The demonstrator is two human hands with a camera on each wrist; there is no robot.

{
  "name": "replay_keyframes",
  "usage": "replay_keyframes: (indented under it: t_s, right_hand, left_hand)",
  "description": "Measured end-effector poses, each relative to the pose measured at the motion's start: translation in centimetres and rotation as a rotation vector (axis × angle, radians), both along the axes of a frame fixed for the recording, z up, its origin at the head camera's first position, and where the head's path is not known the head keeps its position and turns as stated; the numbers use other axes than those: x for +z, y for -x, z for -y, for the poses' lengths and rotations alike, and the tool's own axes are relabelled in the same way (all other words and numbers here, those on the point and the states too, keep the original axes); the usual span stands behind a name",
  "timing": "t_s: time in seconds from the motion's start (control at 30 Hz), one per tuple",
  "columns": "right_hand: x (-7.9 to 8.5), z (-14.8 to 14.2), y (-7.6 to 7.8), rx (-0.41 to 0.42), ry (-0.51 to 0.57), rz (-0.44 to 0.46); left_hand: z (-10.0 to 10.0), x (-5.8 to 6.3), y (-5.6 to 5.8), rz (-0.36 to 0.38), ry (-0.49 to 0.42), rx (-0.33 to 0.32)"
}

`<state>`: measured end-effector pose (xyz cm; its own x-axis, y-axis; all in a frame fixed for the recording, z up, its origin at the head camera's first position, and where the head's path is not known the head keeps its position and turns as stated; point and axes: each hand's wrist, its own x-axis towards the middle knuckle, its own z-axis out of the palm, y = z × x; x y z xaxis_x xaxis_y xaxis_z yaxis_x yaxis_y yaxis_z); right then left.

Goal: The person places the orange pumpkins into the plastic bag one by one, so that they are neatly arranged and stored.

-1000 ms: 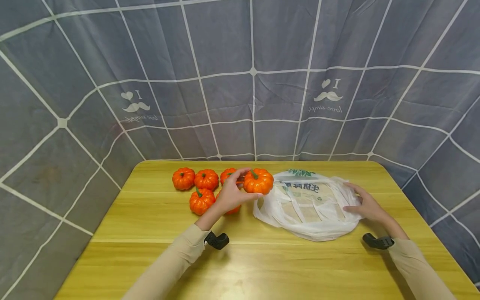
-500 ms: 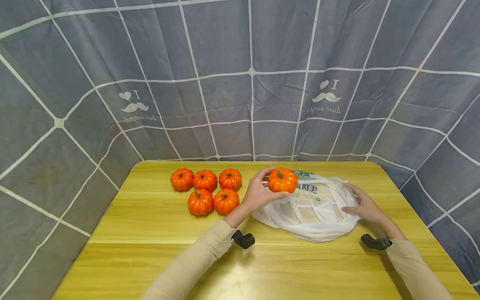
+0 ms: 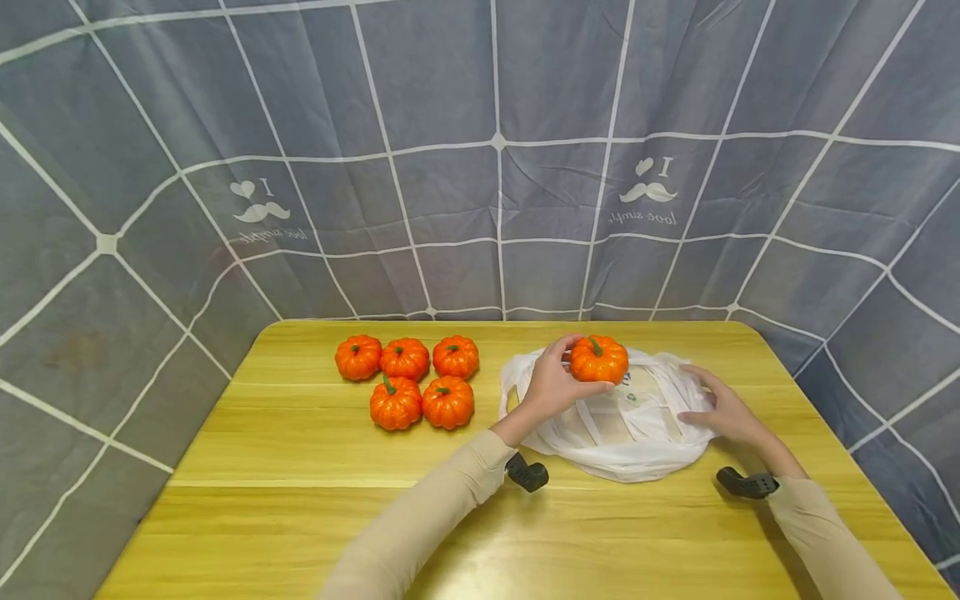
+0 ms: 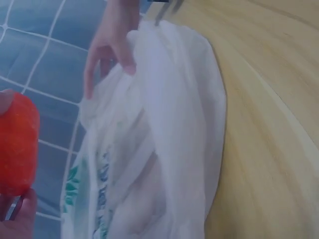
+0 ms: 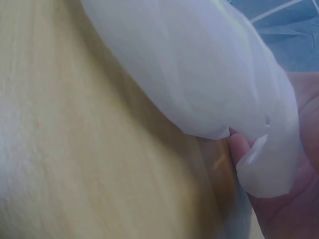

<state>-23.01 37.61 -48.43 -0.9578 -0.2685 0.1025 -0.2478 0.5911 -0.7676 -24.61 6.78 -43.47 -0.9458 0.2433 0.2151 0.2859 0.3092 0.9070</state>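
Observation:
A small orange pumpkin [image 3: 600,360] with a green stem is held above the bag in my left hand [image 3: 553,387], thumb below it and fingers behind. At the left wrist view's left edge, that pumpkin [image 4: 19,144] shows only partly. Under it lies a white plastic bag [image 3: 630,462] with green and dark print, its mouth spread wide over something beige. My right hand [image 3: 726,412] grips the bag's right rim between thumb and fingers. Seen from the right wrist, white plastic [image 5: 184,64] covers most of the fingers, and one fingertip pokes out.
Several more small pumpkins [image 3: 406,359] sit in two rows left of the bag on the wooden table [image 3: 300,517]. A grey curtain [image 3: 435,75] with white grid lines hangs behind the table and along both sides.
My left hand has carried the pumpkin rightward from beside the bag to above it, uncovering the pumpkins on the left. My right hand has stayed at the bag's rim.

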Motion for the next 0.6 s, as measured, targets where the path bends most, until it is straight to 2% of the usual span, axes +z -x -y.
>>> replay_keyframes:
  t_s: [0.23, 0.6]
  right_hand:
    - [-0.2, -0.2, 0.2, -0.005, -0.007, 0.010]
    - [0.0, -0.2, 0.1, 0.006, 0.010, 0.014]
  left_hand:
    - [-1.8, -1.2, 1.0, -0.008, 0.067, -0.028]
    - [-5.0, -3.0, 1.9, -0.001, 0.085, 0.013]
